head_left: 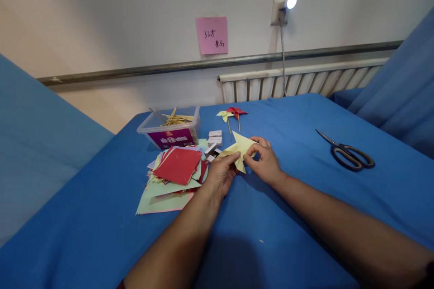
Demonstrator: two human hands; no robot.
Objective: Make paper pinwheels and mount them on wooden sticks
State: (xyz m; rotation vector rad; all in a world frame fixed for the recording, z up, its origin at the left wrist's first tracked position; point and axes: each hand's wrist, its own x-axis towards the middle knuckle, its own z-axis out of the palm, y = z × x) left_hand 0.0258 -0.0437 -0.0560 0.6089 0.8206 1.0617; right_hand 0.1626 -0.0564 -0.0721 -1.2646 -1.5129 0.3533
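A piece of yellow paper (241, 145), cut and partly folded into blades, is held just over the blue cloth (291, 244). Its near left part is pinched by the left hand (221, 173) (thumb on top), and its right edge is gripped between the thumb and fingers of the right hand (266, 161). To the left, a stack of coloured paper (178, 165) is set before a plastic tub (149, 128) filled with sticks (178, 119). Scissors (346, 156) are placed well apart, on the right.
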